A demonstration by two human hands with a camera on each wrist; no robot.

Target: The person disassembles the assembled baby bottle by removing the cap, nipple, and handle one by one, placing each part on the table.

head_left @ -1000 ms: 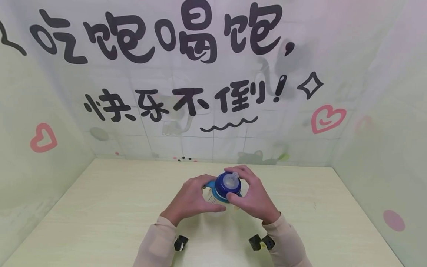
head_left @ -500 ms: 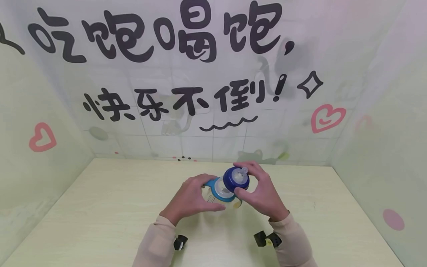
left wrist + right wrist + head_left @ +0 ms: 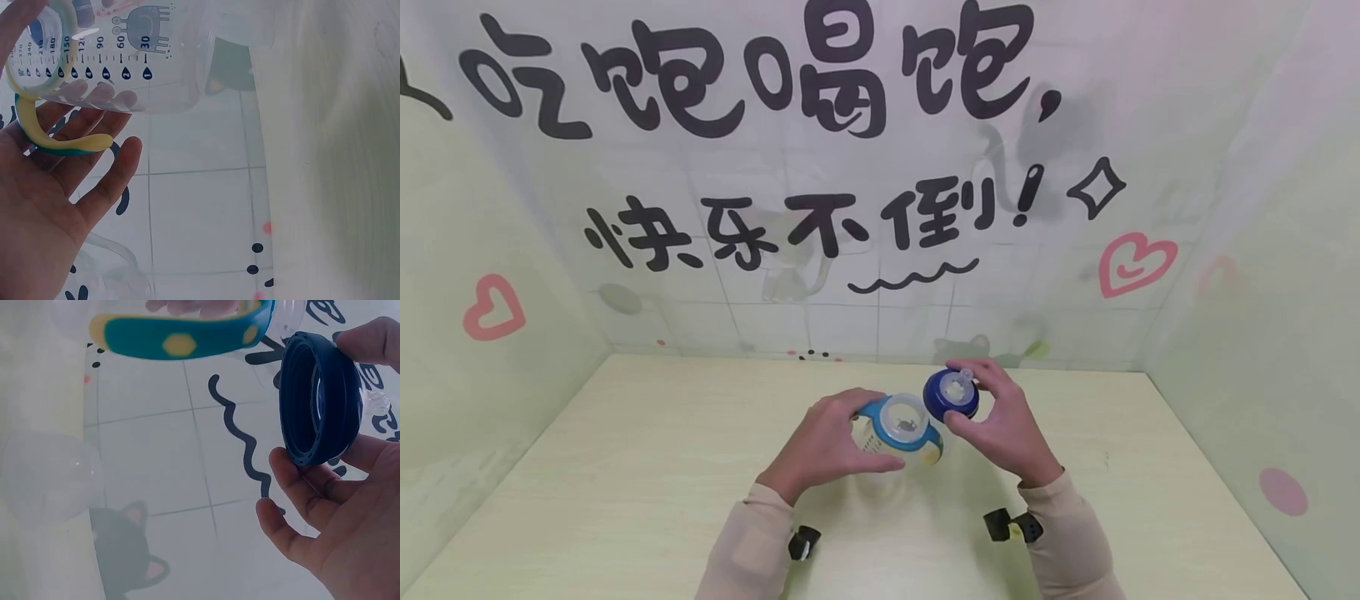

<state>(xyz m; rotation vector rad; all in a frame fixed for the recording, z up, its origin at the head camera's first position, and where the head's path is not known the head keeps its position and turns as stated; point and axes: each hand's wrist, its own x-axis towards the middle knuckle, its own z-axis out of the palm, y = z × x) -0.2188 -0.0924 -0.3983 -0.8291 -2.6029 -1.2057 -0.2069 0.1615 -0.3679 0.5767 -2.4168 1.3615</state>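
A clear baby bottle (image 3: 904, 422) with a blue collar and side handles tilts above the table, its open mouth facing up. My left hand (image 3: 826, 442) holds it between thumb and fingers. In the left wrist view the bottle wall (image 3: 178, 69) carries printed volume marks, and a yellow-green handle (image 3: 69, 145) curves over the fingers. Just right of the bottle, apart from it, my right hand (image 3: 1006, 429) pinches a dark blue bottle ring (image 3: 937, 403) with a clear teat (image 3: 957, 387). The ring's hollow threaded underside (image 3: 306, 400) faces the bottle in the right wrist view.
The pale wooden table (image 3: 647, 467) ends at a back wall (image 3: 820, 325) printed with black characters; side panels (image 3: 1262, 333) flank it. A translucent rounded shape (image 3: 53, 478) shows at the table edge in the right wrist view; I cannot tell what it is.
The ring with its teat has come off the bottle's mouth and moved right with my right hand. The left hand and bottle have stayed almost in place.
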